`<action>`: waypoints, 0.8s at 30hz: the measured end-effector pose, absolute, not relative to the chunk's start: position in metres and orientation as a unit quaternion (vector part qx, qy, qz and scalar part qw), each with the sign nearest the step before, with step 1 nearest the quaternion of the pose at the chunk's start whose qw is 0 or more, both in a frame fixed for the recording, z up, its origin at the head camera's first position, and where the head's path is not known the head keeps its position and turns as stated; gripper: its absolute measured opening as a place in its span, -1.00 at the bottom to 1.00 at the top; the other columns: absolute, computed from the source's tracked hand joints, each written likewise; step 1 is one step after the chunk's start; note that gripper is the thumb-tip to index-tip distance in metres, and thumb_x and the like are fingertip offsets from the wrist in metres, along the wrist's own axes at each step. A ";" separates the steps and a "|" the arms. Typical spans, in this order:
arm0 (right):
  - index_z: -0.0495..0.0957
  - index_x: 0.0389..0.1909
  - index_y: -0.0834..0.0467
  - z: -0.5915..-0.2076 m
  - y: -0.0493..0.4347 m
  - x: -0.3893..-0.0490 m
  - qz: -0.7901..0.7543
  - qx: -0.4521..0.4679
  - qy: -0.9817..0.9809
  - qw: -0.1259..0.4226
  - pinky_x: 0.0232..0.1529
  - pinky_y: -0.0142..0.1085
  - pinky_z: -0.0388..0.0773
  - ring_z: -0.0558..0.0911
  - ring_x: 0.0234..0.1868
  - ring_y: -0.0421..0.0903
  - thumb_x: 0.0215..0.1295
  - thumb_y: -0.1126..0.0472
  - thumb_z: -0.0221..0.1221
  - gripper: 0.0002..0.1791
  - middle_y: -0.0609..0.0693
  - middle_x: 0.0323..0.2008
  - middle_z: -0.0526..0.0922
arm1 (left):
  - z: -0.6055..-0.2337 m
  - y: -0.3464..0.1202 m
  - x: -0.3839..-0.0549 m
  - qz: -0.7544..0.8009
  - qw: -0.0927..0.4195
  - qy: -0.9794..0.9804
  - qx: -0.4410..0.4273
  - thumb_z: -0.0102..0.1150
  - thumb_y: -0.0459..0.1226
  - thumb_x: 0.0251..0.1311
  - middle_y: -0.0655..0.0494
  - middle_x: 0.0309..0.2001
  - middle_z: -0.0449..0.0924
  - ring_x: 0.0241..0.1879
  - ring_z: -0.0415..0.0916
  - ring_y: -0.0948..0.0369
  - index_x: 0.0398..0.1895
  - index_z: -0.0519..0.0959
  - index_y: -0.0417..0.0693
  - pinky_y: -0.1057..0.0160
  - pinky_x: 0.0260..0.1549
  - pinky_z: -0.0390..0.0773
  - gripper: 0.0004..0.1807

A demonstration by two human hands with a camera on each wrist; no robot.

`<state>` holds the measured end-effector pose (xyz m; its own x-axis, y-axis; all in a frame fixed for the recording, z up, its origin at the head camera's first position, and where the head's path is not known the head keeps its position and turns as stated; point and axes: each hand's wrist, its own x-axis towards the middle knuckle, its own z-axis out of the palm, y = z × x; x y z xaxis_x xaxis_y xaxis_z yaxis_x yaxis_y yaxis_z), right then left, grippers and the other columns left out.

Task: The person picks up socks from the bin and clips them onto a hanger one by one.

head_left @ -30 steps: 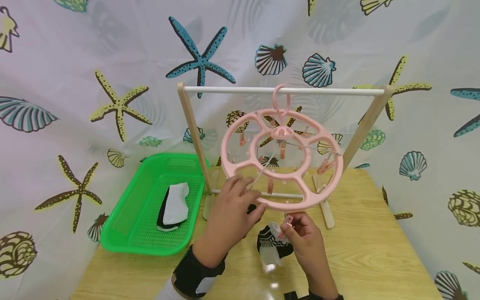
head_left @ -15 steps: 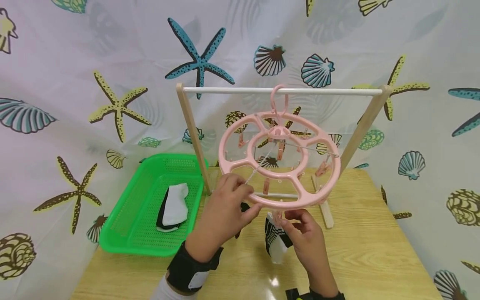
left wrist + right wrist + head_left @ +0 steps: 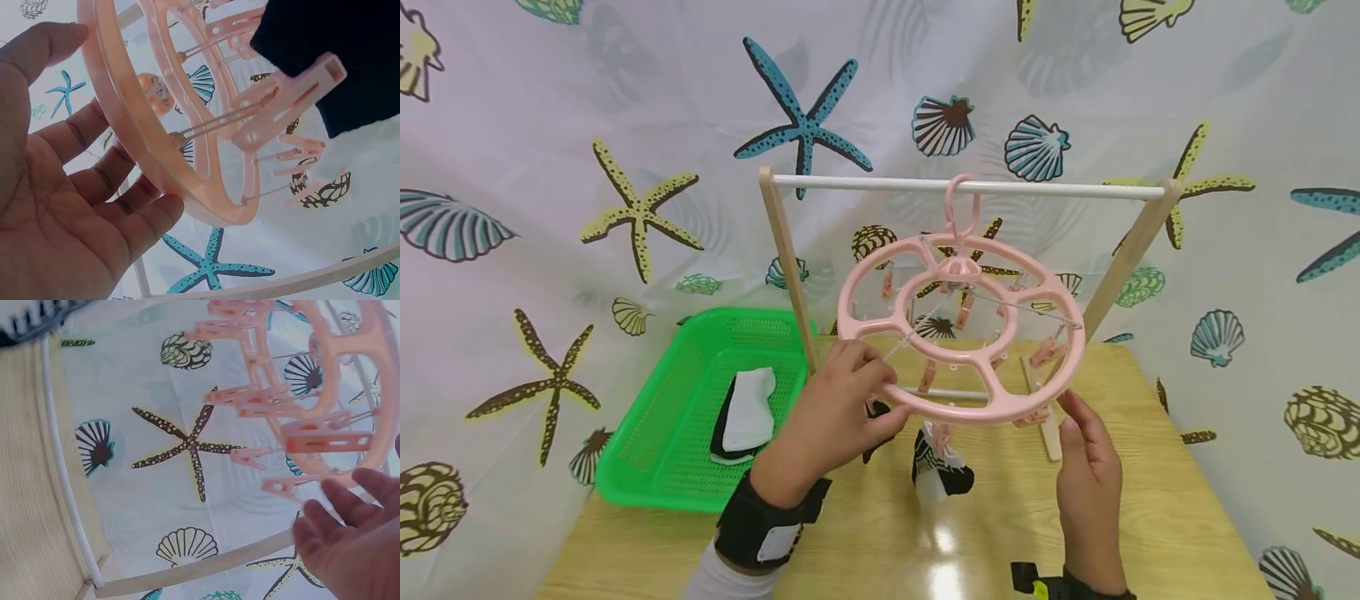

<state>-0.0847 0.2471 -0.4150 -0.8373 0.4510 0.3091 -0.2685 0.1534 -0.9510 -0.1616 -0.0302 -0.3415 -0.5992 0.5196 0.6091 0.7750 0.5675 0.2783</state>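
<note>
A round pink clip hanger (image 3: 958,413) hangs by its hook from a white rod. My left hand (image 3: 838,404) grips its front-left rim, thumb on one side and fingers on the other in the left wrist view. A black-and-white patterned sock (image 3: 953,482) dangles from a pink clip (image 3: 943,437) under the front rim. Beside the left hand, a dark sock (image 3: 340,69) hangs from another clip (image 3: 294,103). My right hand (image 3: 1090,479) is at the right rim, fingers extended, fingertips right at the edge and holding nothing. Several clips without socks (image 3: 328,439) hang near it.
The wooden rack has slanted posts (image 3: 787,262), a top rod (image 3: 865,182) and a lower bar (image 3: 958,394). A green basket (image 3: 651,493) to the left holds white and black socks (image 3: 750,410). A shell-and-starfish curtain (image 3: 700,108) stands behind the wooden table (image 3: 1157,500).
My right hand has let go of the clip at the front and moved right to the hanger's rim. The patterned sock now hangs from that clip. The hanger looks flatter; my left hand shifted slightly left.
</note>
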 end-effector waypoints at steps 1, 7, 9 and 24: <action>0.30 0.43 0.23 -0.415 0.249 -0.087 0.638 -0.040 -0.724 0.258 0.42 -0.05 0.05 0.17 0.46 -0.03 0.61 0.19 -0.15 -0.53 0.11 0.38 0.34 | -0.341 -0.032 -0.163 -0.271 0.234 -0.852 -0.382 0.50 -0.11 0.02 0.09 -0.19 0.47 -0.12 0.38 0.08 -0.34 0.64 -0.04 0.17 -0.17 0.49 -0.73; 0.19 0.46 0.35 -0.422 0.254 -0.101 0.648 0.139 -0.722 0.198 0.34 -0.30 0.18 0.20 0.45 -0.08 0.64 0.28 -0.38 -0.50 0.00 0.35 0.41 | -0.340 -0.037 -0.168 -0.276 0.218 -0.848 -0.396 0.53 0.01 -0.02 0.19 -0.28 0.39 -0.19 0.32 0.17 -0.35 0.61 0.03 0.25 -0.26 0.45 -0.64; 0.25 0.43 0.34 -0.423 0.252 -0.101 0.655 0.146 -0.717 0.190 0.19 -0.42 0.33 0.34 0.35 -0.13 0.63 0.30 -0.36 -0.52 -0.08 0.26 0.50 | -0.340 -0.039 -0.171 -0.281 0.217 -0.844 -0.403 0.54 0.02 -0.04 0.19 -0.30 0.38 -0.22 0.32 0.20 -0.36 0.59 0.02 0.28 -0.30 0.45 -0.62; 0.42 -0.24 0.45 -0.421 0.243 -0.087 0.708 0.085 -0.669 0.210 -0.30 -0.39 0.57 0.61 -0.34 -0.16 0.36 0.51 0.12 -0.94 0.03 -0.33 0.63 | -0.347 -0.042 -0.180 -0.284 0.227 -0.834 -0.415 0.56 0.02 -0.07 0.15 -0.25 0.38 -0.15 0.34 0.15 -0.36 0.57 -0.01 0.23 -0.23 0.45 -0.58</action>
<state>-0.0872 0.2427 -0.4206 -0.8976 0.1834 0.4008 -0.4105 -0.0165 -0.9117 -0.1801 -0.0421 -0.3467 -0.5517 0.5632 0.6151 0.8216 0.4939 0.2847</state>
